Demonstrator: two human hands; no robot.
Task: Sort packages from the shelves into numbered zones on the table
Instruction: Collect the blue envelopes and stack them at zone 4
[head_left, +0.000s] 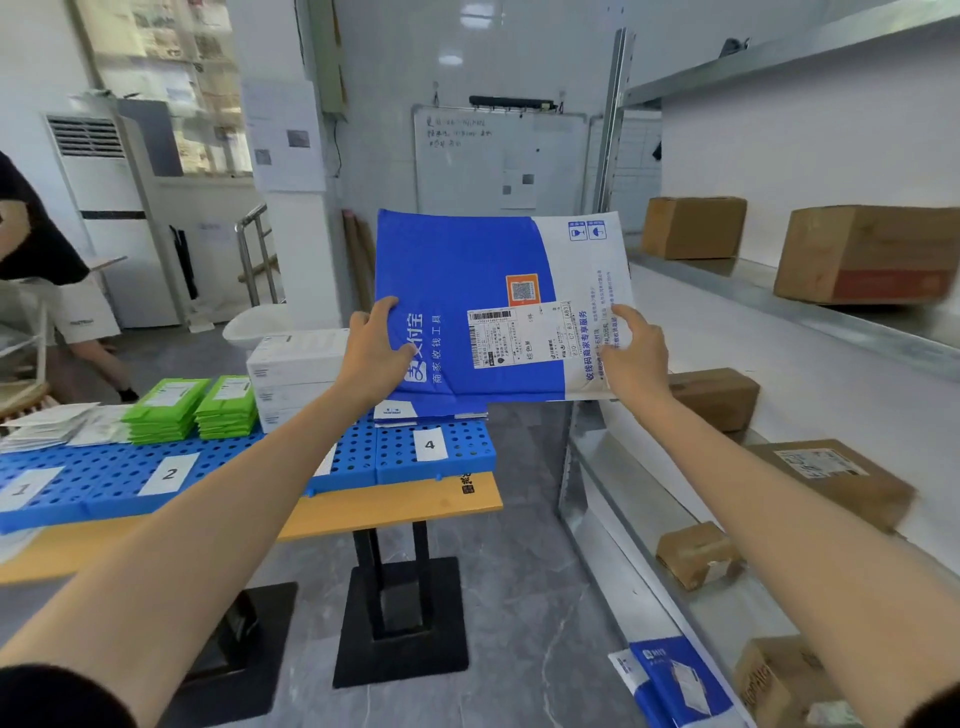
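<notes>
The left thumb (383, 310) is pressing on the front of the mailer (467, 265) at its 9 o'clock edge, with the other fingers hidden behind it, so the left hand (376, 356) is pinching the sheet. At the 3 o'clock edge 1 finger (625, 315) of the right hand (638, 361) is lying on the white strip while the rest are curling round the edge (how they are lying behind it, I cannot tell). Both arms are reaching forward.

The mailer, blue with a white band, is being held upright in the air, its shipping label (519, 332) facing the camera, above the right end of the table (395, 506).

At 7 o'clock from the mailer, blue perforated trays (234, 457) are lying on the table, carrying cards marked 1 (22, 488), 2 (170, 474) and 4 (429, 445). Green packets (166, 410) are sitting stacked behind card 2, and white boxes (296, 374) are standing at their 3 o'clock side.

Metal shelves (779, 291) are running along 3 o'clock, holding cardboard boxes (693, 226). Another person (31, 249) is standing at 9 o'clock.
</notes>
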